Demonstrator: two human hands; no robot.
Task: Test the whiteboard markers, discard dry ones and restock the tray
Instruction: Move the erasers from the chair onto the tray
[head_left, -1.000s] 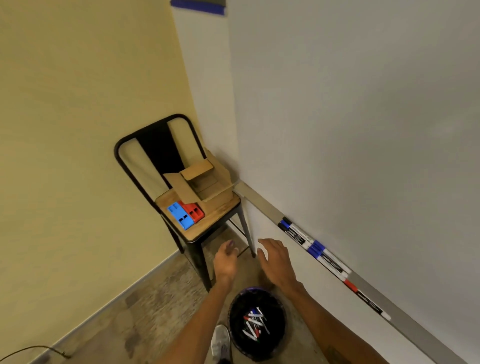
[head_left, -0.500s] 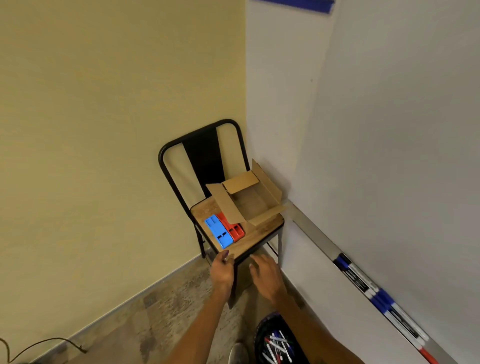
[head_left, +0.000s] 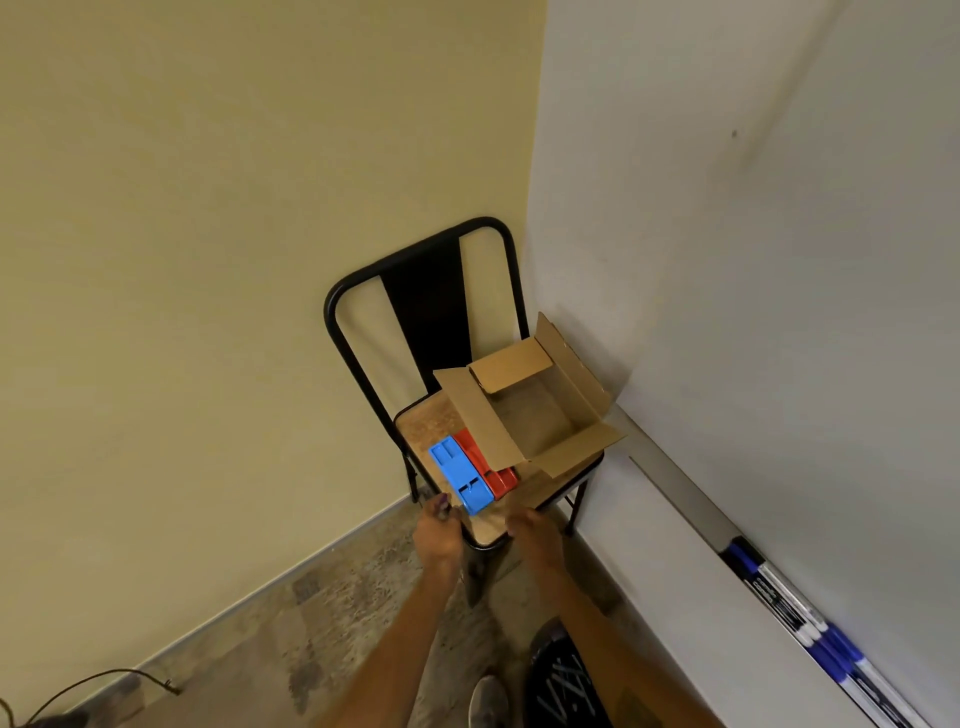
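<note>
On the floor at far left lies a loose cable (head_left: 104, 680), no part of the job. Right of it, in the corner, stands a chair (head_left: 431, 322), and on its seat lie 2 flat packs side by side, a blue pack (head_left: 460, 480) and a red pack (head_left: 498, 478), which I judge to be the fresh stock. The left hand (head_left: 439, 535) is at the seat's front edge just below the blue pack. Something small and purple shows at its fingertips, but blur hides whether it grips anything. The right hand (head_left: 535, 535) hovers just beside the packs, fingers loose and holding nothing.

Behind the packs an open box (head_left: 535, 415) looks empty. Low down, a dark bin (head_left: 543, 654) holds several markers (head_left: 569, 678), so testing and discarding seem largely done. Further right, the tray (head_left: 675, 488) under the whiteboard (head_left: 805, 312) is bare along its far stretch, with a few kept pens (head_left: 789, 608) at its near end.

What is left, by my reading, is the restock: pick up a pack, open it and lay new markers along the tray.
</note>
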